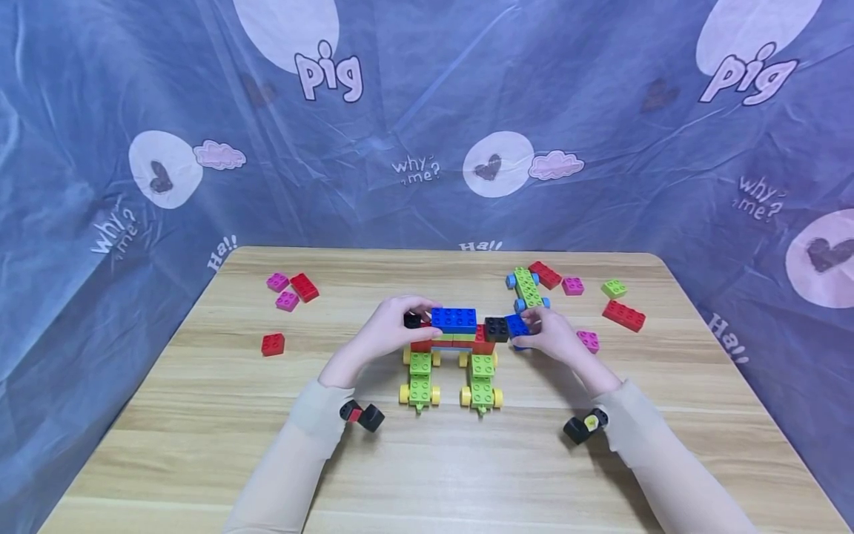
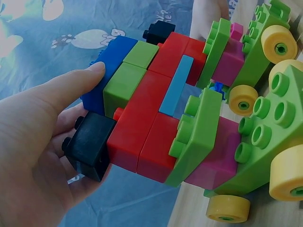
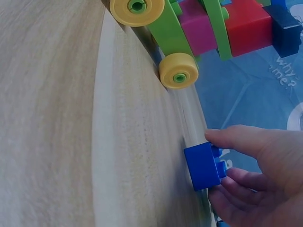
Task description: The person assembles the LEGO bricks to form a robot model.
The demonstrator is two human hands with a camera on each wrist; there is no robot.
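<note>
A brick structure (image 2: 142,109) stands on two green wheeled bases, the left base (image 1: 420,382) and the right base (image 1: 482,382), both with yellow wheels. It has red bricks in the middle, a long blue brick (image 1: 454,317) on top and a black brick (image 1: 497,328) at its right end. My left hand (image 1: 387,328) grips the structure's left side, thumb on the long blue brick and fingers behind another black brick (image 2: 90,144). To the right of the structure, my right hand (image 1: 552,337) pinches a small blue brick (image 3: 201,166) low over the table, its studs facing the palm.
Behind the right hand stands a green car base (image 1: 528,288) with blue wheels. Red bricks (image 1: 623,315), pink bricks (image 1: 572,285) and a green brick (image 1: 614,288) lie on the right. More red (image 1: 272,344) and pink bricks (image 1: 277,282) lie on the left. A printed curtain (image 1: 427,111) hangs behind the table.
</note>
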